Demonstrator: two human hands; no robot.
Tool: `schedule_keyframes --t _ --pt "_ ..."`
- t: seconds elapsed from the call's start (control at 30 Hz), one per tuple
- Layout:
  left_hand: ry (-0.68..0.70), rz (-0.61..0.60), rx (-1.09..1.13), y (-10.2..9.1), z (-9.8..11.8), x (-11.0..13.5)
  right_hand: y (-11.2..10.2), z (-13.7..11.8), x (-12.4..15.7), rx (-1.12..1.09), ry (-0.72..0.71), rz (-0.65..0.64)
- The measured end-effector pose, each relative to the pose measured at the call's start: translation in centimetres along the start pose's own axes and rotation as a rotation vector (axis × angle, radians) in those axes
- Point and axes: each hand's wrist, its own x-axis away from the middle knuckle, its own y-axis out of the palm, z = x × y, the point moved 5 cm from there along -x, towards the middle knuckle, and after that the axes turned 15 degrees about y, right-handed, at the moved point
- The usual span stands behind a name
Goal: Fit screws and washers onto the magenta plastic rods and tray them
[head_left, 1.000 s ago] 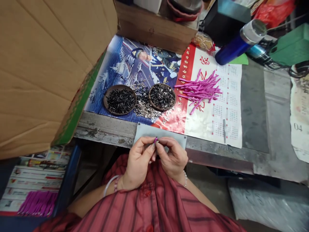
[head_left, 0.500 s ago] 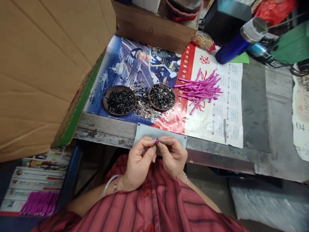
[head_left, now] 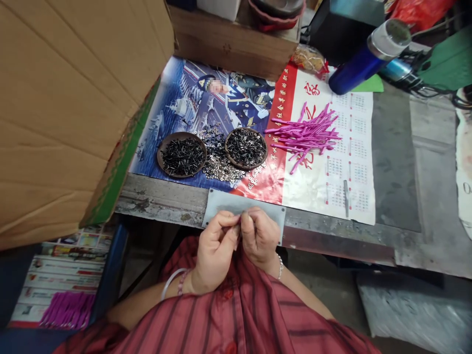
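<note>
My left hand (head_left: pixel 215 253) and my right hand (head_left: pixel 261 238) meet in front of the striped shirt, near the table's front edge. Between their fingertips a bit of a thin purple stick (head_left: pixel 239 221) shows; the rest is covered by the fingers. My left thumb and forefinger pinch it. The right fingers are curled in, with the thumb pressed against them. Beyond the hands lie a loose pile of purple sticks (head_left: pixel 309 132), a bowl of small dark pins (head_left: pixel 182 155), a second bowl of dark and shiny parts (head_left: pixel 246 147), and scattered small metal rings (head_left: pixel 221 169).
A metal plate (head_left: pixel 217 204) sits at the table edge behind the hands. A large cardboard box (head_left: pixel 81 108) rises at left. A blue flask (head_left: pixel 354 69) and a wooden box (head_left: pixel 232 44) stand at the back. More purple sticks (head_left: pixel 68 309) lie at lower left.
My right hand has turned and its fingers have curled in more, hiding more of the purple stick. My left hand keeps its pinch. The view has shifted slightly.
</note>
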Motion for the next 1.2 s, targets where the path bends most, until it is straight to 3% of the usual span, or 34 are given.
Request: schedule_keyframes --t 0.13,0.33,0.57,0.8,0.9,1.03,1.1,1.2 --pt "-0.033 0.015 -0.03 0.1 0.0 0.2 0.3 0.1 -0.1 0.021 -0.038 -0.023" --pt "-0.029 0.015 -0.018 0.5 0.2 0.2 -0.4 0.0 0.1 -0.024 -0.131 0.116" --pt "-0.047 0.034 0.004 0.5 0.0 0.5 -0.1 0.4 -0.5 0.046 -0.054 -0.049" --pt "-0.078 0.051 -0.044 0.2 0.1 0.6 -0.5 -0.1 -0.2 0.025 -0.169 0.046" --pt "-0.13 0.054 -0.05 0.1 -0.3 0.7 -0.2 0.4 -0.5 0.03 -0.066 -0.033" --pt "-0.086 0.06 -0.001 0.1 0.0 0.5 0.5 1.3 -0.8 -0.238 0.188 -0.26" --pt "-0.058 0.049 0.001 0.2 0.2 0.4 0.5 1.2 -0.7 -0.318 0.204 -0.271" --pt "-0.075 0.017 -0.035 0.4 0.2 0.6 0.4 1.0 -0.7 -0.237 0.171 -0.228"
